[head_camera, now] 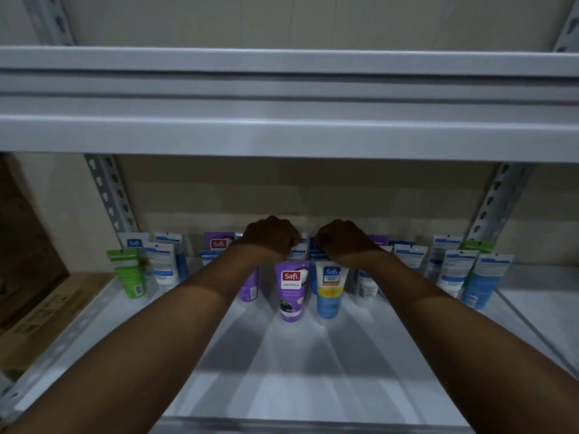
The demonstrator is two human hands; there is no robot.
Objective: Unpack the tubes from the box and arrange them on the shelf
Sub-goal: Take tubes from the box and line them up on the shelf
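Grey shelf (297, 371) held tubes (291, 289) along its back edge. Left hand (271, 236) pinched a tube (298, 250); right hand's (343, 241) grip was unclear. Best stood straight.

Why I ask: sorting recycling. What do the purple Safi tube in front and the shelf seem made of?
Purple tube: probably soft plastic, slightly glossy printed skin, flat crimped end on top. Shelf: likely painted metal, pale grey, smooth with a dull sheen; its slotted uprights suggest steel angle.
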